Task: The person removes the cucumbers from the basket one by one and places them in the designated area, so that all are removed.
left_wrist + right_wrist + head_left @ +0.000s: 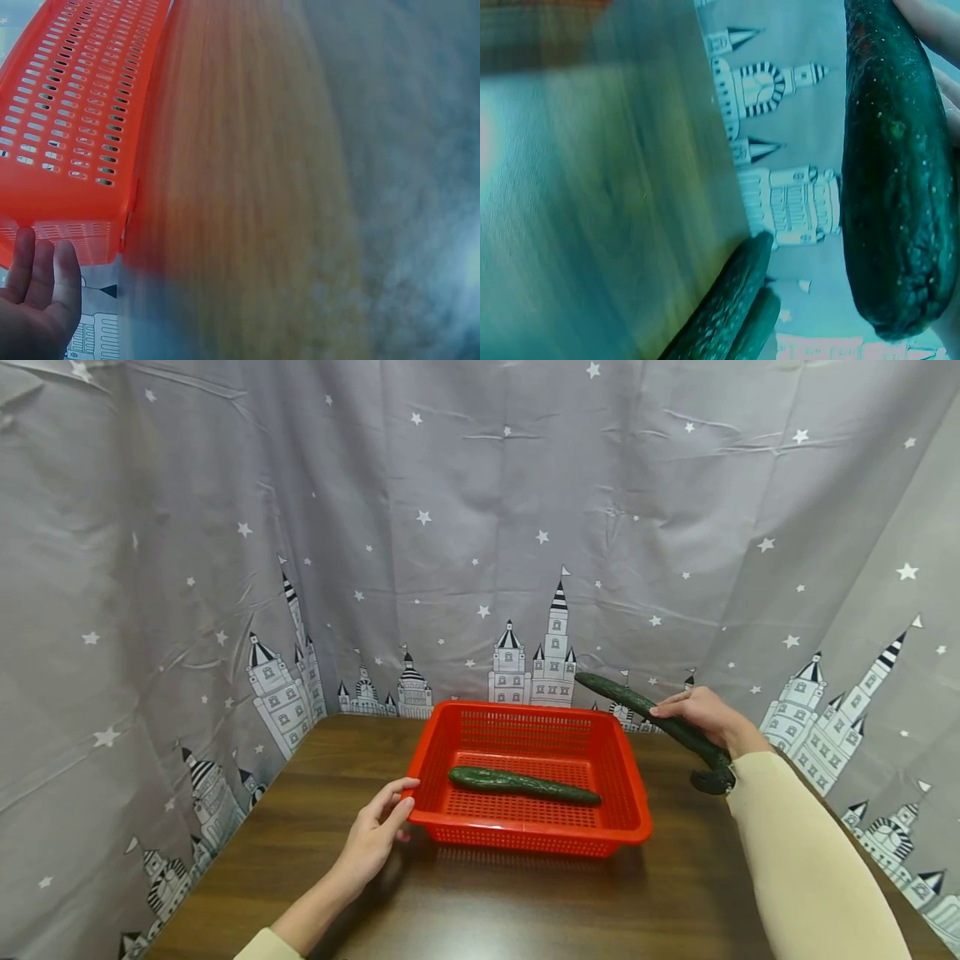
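In the head view my right hand (701,714) grips a long dark green cucumber (617,693) around its middle, raised at the right back of the table and slanting up to the left. Its blunt, bumpy end fills the right side of the right wrist view. Two other cucumbers (724,304) lie side by side under it there; in the head view the sleeve and forearm mostly hide them. My left hand (375,835) holds the left rim of a red plastic basket (525,828) between thumb and fingers. One cucumber (517,783) lies across the basket's floor.
The brown wooden table (300,827) carries the basket near its back edge. Behind and at both sides hangs a grey curtain (480,527) printed with stars and castles, close to the table's edges.
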The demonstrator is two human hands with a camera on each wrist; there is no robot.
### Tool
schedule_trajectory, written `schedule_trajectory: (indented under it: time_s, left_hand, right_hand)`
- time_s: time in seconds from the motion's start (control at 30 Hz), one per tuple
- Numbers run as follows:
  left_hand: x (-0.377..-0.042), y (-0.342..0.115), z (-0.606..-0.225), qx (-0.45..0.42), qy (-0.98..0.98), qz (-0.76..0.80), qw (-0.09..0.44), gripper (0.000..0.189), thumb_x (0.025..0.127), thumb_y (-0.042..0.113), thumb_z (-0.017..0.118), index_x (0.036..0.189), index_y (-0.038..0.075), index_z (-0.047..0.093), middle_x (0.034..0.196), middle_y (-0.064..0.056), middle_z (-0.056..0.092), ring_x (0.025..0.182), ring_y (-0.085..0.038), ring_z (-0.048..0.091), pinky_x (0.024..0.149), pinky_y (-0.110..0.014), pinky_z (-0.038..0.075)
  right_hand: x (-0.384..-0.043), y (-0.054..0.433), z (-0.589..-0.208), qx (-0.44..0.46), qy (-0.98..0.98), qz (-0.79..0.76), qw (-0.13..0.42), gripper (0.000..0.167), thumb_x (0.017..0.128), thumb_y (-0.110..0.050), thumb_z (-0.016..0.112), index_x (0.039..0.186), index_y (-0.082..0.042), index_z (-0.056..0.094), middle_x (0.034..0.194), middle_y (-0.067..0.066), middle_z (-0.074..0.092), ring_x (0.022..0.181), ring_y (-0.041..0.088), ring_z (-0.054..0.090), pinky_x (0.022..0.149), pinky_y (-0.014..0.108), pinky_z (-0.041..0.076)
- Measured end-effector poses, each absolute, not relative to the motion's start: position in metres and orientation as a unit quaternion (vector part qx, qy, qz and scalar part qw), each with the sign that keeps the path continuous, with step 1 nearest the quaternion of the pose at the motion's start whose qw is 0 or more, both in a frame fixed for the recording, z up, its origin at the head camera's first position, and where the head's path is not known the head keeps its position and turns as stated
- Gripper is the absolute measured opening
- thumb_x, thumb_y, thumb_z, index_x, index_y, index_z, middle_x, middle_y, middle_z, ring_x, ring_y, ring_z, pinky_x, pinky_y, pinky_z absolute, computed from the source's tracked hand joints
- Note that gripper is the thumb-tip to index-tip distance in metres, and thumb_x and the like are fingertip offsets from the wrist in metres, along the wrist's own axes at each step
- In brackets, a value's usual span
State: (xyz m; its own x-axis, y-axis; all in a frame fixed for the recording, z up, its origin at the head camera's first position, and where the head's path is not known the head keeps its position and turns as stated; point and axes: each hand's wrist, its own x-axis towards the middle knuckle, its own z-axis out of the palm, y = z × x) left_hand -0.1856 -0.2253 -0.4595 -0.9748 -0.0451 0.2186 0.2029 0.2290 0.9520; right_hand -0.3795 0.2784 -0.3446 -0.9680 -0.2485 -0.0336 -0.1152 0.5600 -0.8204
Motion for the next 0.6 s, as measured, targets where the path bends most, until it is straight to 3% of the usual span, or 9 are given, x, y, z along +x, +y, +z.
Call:
schedule_trajectory:
  time_s: [0.23, 0.43, 0.6]
  left_hand:
    - [-0.185, -0.225, -0.459, -0.052, -0.777, -0.619, 0.100, 0.031, 0.102, 0.019, 0.059, 0.134, 0.017, 0.060, 0.108, -0.019, 0.063, 0.091, -0.032, 0.061, 0.070, -0.036, 0.059]
    - [-0.186, -0.225, -0.459, -0.050, -0.776, -0.620, 0.102, 0.032, 0.102, 0.018, 0.059, 0.134, 0.016, 0.060, 0.108, -0.021, 0.063, 0.090, -0.033, 0.062, 0.069, -0.035, 0.059]
    - [-0.186, -0.224, -0.460, -0.051, -0.775, -0.621, 0.102, 0.032, 0.102, 0.017, 0.059, 0.135, 0.014, 0.059, 0.108, -0.021, 0.062, 0.090, -0.033, 0.061, 0.069, -0.034, 0.059]
  right_hand:
    - [-0.372, 0.302, -0.355, -0.069, 0.857, -0.503, 0.090, 0.054, 0.094, -0.020, 0.070, 0.132, 0.015, 0.056, 0.097, -0.004, 0.071, 0.072, 0.007, 0.065, 0.068, 0.028, 0.058]
    - [-0.363, 0.319, -0.368, -0.048, 0.854, -0.511, 0.083, 0.050, 0.093, -0.020, 0.070, 0.127, 0.015, 0.060, 0.092, -0.006, 0.071, 0.071, 0.009, 0.066, 0.068, 0.029, 0.059]
    - [-0.356, 0.333, -0.384, -0.035, 0.860, -0.504, 0.064, 0.038, 0.092, -0.022, 0.071, 0.112, 0.010, 0.072, 0.084, -0.009, 0.069, 0.071, 0.009, 0.066, 0.069, 0.028, 0.058]
